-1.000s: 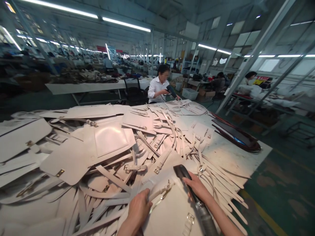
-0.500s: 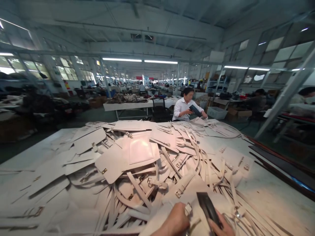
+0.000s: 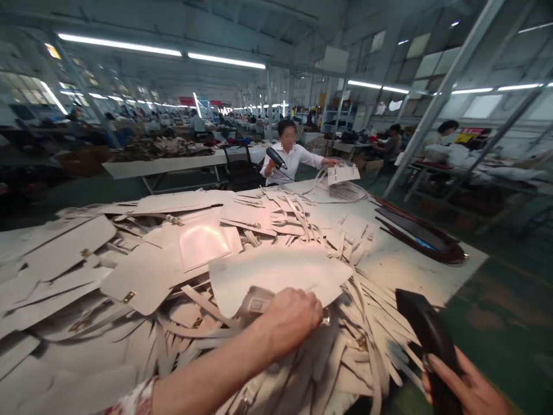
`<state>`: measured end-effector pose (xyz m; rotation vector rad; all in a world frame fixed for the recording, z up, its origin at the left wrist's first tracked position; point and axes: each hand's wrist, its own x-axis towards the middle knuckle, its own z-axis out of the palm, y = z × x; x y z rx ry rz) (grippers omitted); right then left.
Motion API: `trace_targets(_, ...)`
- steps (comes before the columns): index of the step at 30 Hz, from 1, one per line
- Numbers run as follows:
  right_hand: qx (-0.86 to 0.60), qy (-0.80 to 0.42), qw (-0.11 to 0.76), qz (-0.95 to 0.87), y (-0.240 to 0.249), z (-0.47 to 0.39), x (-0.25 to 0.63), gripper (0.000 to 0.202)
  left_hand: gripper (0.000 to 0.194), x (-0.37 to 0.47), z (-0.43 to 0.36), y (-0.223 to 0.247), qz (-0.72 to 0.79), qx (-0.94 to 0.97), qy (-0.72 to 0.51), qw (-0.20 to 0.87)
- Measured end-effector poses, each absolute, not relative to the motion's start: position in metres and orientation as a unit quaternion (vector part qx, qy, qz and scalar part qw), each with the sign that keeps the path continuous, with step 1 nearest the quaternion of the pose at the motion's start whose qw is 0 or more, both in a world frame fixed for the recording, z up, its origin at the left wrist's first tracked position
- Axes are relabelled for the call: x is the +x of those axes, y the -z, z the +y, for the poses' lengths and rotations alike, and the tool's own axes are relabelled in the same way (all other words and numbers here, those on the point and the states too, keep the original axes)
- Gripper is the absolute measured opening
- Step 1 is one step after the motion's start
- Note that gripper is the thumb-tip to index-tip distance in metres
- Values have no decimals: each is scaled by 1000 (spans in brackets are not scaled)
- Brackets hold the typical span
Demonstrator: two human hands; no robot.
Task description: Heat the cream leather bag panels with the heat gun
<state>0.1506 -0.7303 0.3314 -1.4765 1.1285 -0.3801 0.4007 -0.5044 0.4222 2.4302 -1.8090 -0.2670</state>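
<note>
My left hand (image 3: pixel 298 317) is closed on a cream leather bag piece (image 3: pixel 276 268), a wide flat panel. A small metal fitting (image 3: pixel 325 317) shows beside its knuckles. The fingertips are hidden from this side. At the lower right, my right hand (image 3: pixel 469 380) grips a black hair dryer (image 3: pixel 427 325) by its handle, its flat nozzle pointing up and left, off to the right of the leather. Under and around my left hand lies a heap of cream leather straps (image 3: pixel 367 323) and flat panels, some with gold buckles or clasps (image 3: pixel 128 297).
Across the table (image 3: pixel 406 268) a co-worker (image 3: pixel 289 155) holds a dark hair dryer (image 3: pixel 276 157) and a cream bag piece (image 3: pixel 343 174). Dark strips (image 3: pixel 419 233) lie along the table's right side. A chair (image 3: pixel 237 164) and another loaded table (image 3: pixel 159 167) stand behind.
My view has turned right. My left hand has raised and spread out the leather panel over the heap. The hair dryer in my right hand has moved right, away from the leather.
</note>
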Motion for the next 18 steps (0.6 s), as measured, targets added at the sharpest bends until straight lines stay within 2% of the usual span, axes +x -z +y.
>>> trace_targets(4,-609,154,616,475,-332,-702,147,74,35,357,-493,-300,-556,811,180,-24)
trace_targets(7,-610,114,644,448,-326,-682,153,78,47,339,-479,-253,-528,830,179,6)
trace_targets(13,-626,-16,683,377,-302,-646,170,85,45,332,-471,-252,-504,843,184,40)
trace_targets(18,-649,-78,684,323,-286,-629,198,71,36,331,-473,-251,-505,831,227,50)
